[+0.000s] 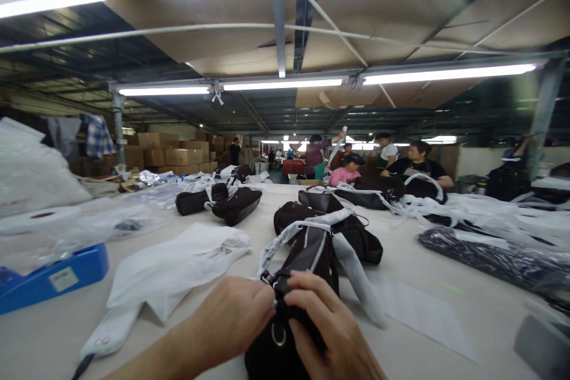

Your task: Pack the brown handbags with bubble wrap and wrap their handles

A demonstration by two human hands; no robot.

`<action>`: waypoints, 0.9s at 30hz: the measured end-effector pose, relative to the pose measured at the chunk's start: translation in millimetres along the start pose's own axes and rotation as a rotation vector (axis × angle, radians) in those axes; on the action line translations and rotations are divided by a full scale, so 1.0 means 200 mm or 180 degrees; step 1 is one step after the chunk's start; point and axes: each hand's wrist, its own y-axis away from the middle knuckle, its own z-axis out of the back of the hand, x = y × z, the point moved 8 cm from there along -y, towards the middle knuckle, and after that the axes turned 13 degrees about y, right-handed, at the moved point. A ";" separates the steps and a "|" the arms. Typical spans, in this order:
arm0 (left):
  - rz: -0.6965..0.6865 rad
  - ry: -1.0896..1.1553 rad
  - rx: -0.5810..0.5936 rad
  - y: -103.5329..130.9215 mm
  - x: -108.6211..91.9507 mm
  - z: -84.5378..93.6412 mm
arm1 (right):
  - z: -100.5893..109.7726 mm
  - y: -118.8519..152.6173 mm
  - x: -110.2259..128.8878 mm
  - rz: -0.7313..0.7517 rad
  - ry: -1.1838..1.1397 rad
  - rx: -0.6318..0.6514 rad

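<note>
A black bag (312,252) with grey trim lies in front of me, its handle and strap wrapped in white tissue (356,276). My left hand (234,312) is closed at the bag's buckle and strap area, thumb and forefinger pinched together. Fingers curled, my right hand (323,320) grips the black fabric just right of the buckle. A metal D-ring (278,334) shows on the black part below my hands. Left of the bag lies a white cloth pouch (173,267).
A blue tape dispenser (66,273) stands at the left. More black bags (236,202) lie farther back. White wrapped straps (481,214) and a plastic-wrapped bundle (472,252) are at the right. A white sheet (427,312) lies right of the bag. Several people are in the background.
</note>
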 end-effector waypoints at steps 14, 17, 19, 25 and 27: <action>-0.1619 -0.1358 -0.0912 0.06 -0.19 0.10 | -0.29 -0.28 -0.17 -0.1037 -0.1801 0.2411; -0.1389 -0.1335 -0.0861 0.06 -0.16 0.08 | -0.29 -0.25 -0.17 -0.1143 -0.1849 0.2185; -0.1195 -0.1290 -0.0849 0.06 -0.14 0.07 | -0.25 -0.24 -0.16 -0.1012 -0.1465 0.1736; -0.0616 -0.0774 -0.1167 0.09 -0.05 0.04 | -0.11 -0.13 0.10 0.0677 0.0590 -0.0513; -0.0470 -0.0427 -0.1164 0.10 -0.02 0.01 | -0.09 -0.09 0.16 0.0793 0.1088 -0.1184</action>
